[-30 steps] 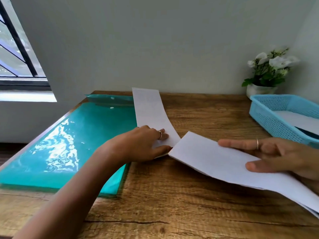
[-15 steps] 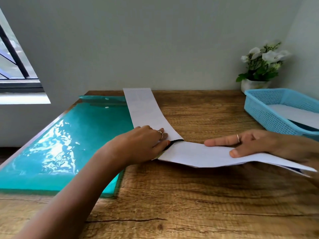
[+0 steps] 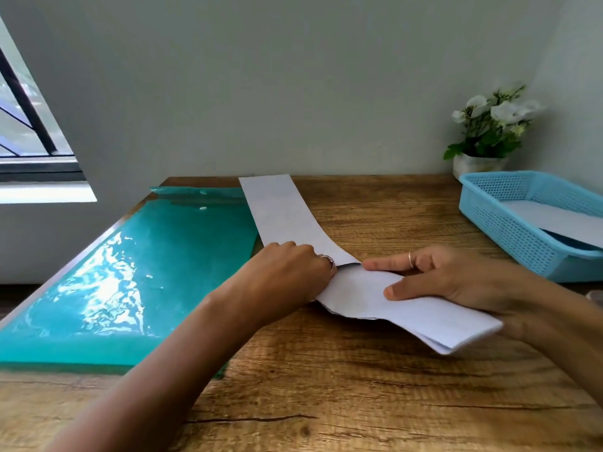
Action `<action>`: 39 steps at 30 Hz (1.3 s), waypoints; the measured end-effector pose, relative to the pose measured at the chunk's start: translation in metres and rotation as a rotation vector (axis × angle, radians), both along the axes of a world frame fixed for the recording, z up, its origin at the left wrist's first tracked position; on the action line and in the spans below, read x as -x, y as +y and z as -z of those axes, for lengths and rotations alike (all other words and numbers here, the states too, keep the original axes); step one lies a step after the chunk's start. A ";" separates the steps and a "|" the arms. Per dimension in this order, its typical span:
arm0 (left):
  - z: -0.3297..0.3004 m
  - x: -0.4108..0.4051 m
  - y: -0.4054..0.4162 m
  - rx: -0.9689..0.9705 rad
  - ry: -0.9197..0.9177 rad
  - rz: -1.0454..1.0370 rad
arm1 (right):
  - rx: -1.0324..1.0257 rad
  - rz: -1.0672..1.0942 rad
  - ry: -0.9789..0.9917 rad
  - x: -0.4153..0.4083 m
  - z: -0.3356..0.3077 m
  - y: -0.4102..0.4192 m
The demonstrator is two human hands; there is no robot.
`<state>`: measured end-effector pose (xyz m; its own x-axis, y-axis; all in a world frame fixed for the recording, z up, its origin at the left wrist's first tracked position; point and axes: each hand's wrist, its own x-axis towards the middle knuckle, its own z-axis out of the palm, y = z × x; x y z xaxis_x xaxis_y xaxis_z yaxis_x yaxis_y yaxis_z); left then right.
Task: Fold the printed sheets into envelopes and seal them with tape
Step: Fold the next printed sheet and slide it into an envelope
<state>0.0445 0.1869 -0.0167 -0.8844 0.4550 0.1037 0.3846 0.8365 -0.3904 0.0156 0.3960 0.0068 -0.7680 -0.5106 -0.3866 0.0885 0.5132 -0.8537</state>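
Note:
A long white folded sheet (image 3: 287, 216) runs from the back of the wooden table (image 3: 326, 386) toward me. Its near part is bent over to the right into a doubled flap (image 3: 424, 321). My left hand (image 3: 290, 272) holds the sheet down at the bend, its fingers curled over the paper. My right hand (image 3: 456, 278) lies on the flap. Its forefinger points left along the crease and its thumb presses the flap's upper face.
A shiny turquoise plastic folder (image 3: 130, 272) covers the table's left side. At the right stands a light blue mesh basket (image 3: 509, 230) with white paper in it. A white pot of flowers (image 3: 483, 135) sits behind the basket against the wall.
My right hand has brought the raised flap down and leftward until it lies nearly flat, close to my left hand. My left hand has stayed at the bend.

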 end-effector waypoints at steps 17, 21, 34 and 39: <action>-0.004 -0.007 0.015 -0.751 0.216 0.150 | 0.193 0.294 0.023 0.011 0.029 -0.012; -0.003 0.007 0.009 -1.573 0.335 -0.134 | 0.398 0.353 -0.041 0.013 0.025 -0.005; -0.024 0.018 0.025 -2.560 -0.918 0.175 | 0.534 0.271 -0.108 -0.005 0.021 -0.019; -0.018 0.029 0.035 -2.622 -0.828 0.027 | 0.475 0.271 -0.132 -0.004 0.021 -0.017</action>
<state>0.0156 0.2220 0.0014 -0.9935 0.1134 -0.0132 -0.0895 -0.7011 0.7075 0.0200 0.3791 -0.0144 -0.8567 -0.4432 -0.2639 0.2852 0.0193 -0.9583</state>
